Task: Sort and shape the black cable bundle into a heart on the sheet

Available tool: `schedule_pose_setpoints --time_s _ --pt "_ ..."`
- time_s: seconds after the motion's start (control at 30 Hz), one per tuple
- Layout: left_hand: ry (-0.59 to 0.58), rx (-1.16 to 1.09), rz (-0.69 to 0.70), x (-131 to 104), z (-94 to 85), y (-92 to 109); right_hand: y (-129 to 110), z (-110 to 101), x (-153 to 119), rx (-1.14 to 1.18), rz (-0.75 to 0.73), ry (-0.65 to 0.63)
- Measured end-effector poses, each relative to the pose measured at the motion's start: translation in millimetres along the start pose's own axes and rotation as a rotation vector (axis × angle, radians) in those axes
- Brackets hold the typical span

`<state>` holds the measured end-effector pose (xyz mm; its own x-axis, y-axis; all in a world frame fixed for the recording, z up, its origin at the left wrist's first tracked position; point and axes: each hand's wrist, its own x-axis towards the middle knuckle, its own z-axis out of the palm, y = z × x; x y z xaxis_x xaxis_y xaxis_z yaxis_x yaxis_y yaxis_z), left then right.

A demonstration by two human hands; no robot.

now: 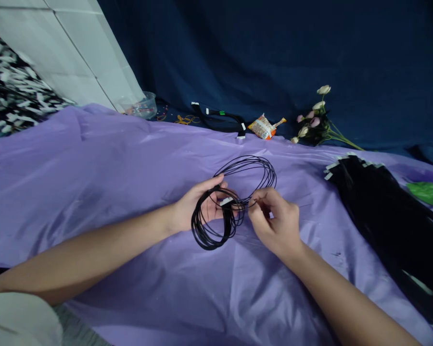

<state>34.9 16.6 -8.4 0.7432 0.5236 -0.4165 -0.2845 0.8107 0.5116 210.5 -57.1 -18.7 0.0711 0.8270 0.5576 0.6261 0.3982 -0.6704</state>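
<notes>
Currently holding blk wire coil (228, 225) mid-view, over purple cloth (137, 168): cradling loops in half-closed L hand (191, 202) at coil's 9 o'clock, pinching edge betw. thumb + forefinger of R hand (277, 218) at 3. Also seeing wht connector (226, 202) amid loops, blk cable bundle (389, 216) farther out at 3, flowers (314, 122) at 2.

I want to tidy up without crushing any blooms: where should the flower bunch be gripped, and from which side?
Probably best by the bare green stems, coming from the picture's right: they reach out slim and leafless that way, while the pale blooms cluster at the left end.
</notes>
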Motion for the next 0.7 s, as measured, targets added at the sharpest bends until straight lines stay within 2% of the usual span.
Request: schedule_pose_setpoints --time_s 0.17,0.37,0.53,0.7 --pt "0.05 0.079 -0.009 0.5 5.3 -1.7 2.4 -1.7 2.7 -0.113 0.083 0.039" --pt "0.071 0.191 0.078 4.0 7.2 -5.5 6.2 -3.7 2.3 -0.177 0.129 0.101" --pt "0.086 0.246 0.122 3.4 7.0 -7.4 10.7 -1.4 3.3 0.047 0.242 0.153" --pt "0.061 0.285 0.145 3.4 2.9 -8.9 10.2 -1.3 12.7 0.293 0.381 0.308"
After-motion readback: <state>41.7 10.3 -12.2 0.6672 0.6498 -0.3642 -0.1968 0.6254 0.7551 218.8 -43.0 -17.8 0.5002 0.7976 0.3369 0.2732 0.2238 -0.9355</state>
